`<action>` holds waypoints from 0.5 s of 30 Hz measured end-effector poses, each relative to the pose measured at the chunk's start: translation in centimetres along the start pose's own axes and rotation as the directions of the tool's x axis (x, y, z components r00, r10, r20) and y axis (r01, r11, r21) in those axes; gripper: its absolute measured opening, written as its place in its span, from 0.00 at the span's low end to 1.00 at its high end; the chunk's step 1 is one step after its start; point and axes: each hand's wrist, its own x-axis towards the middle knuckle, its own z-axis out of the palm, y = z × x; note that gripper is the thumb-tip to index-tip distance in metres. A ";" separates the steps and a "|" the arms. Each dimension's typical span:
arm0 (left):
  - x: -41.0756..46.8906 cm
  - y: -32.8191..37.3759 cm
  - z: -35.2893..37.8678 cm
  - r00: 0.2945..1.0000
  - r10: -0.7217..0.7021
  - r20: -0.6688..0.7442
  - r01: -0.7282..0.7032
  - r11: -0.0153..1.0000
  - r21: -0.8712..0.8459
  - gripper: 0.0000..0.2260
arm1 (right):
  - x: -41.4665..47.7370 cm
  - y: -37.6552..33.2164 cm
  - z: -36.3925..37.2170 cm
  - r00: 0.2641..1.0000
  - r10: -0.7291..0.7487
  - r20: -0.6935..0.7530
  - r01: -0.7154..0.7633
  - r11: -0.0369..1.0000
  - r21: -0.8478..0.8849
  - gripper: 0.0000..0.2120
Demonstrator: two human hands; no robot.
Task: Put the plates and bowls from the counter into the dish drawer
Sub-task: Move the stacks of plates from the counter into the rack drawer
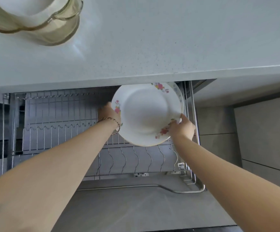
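A white plate with pink flowers on its rim point(146, 113) hangs tilted over the right part of the open wire dish drawer point(60, 114). My left hand point(108, 113) grips its left edge and my right hand point(181, 127) grips its lower right edge. Behind it, the rim of a second plate point(179, 92) shows at the upper right, against the first one. On the counter point(152, 39) at the top left stands a stack of amber glass bowls point(35, 19), partly cut off by the frame.
The drawer's wire slots run in rows across its left and front parts. Its steel rail and handle bar point(186, 191) lie at the front right. Grey cabinet fronts point(261, 131) stand to the right, and grey floor lies below.
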 end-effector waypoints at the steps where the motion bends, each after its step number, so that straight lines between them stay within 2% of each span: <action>1: 0.0 0.3 -0.1 1.000 -0.010 0.004 0.010 1.000 -0.015 0.17 | -0.3 -0.2 0.2 1.000 -0.005 -0.004 0.006 1.000 0.006 0.18; 4: -0.1 0.7 0.0 1.000 -0.021 0.019 0.023 0.995 -0.099 0.19 | -1.5 -0.1 0.3 0.999 -0.033 -0.035 0.034 0.999 0.011 0.17; 8: -1.3 0.8 0.5 0.999 0.012 0.050 0.005 0.942 -0.336 0.21 | -2.2 1.7 0.6 0.991 -0.122 -0.048 0.122 0.992 -0.013 0.21; 9: -1.8 0.7 0.8 0.997 -0.010 0.073 0.038 0.918 -0.395 0.22 | -2.2 2.1 0.8 0.992 -0.122 -0.036 0.123 0.992 0.008 0.22; 10: -2.3 0.6 1.2 0.992 -0.053 0.110 0.099 0.875 -0.474 0.22 | -2.0 2.5 1.0 0.994 -0.105 -0.020 0.106 0.994 0.035 0.23; 13: -3.4 0.8 2.1 0.932 -0.201 0.303 0.360 0.630 -0.688 0.18 | -1.1 3.0 1.6 0.998 -0.034 0.054 0.030 0.997 0.077 0.21; 15: -3.2 1.0 2.3 0.914 -0.229 0.336 0.405 0.573 -0.713 0.27 | -0.4 3.0 1.8 0.998 -0.016 0.063 0.011 0.996 0.090 0.22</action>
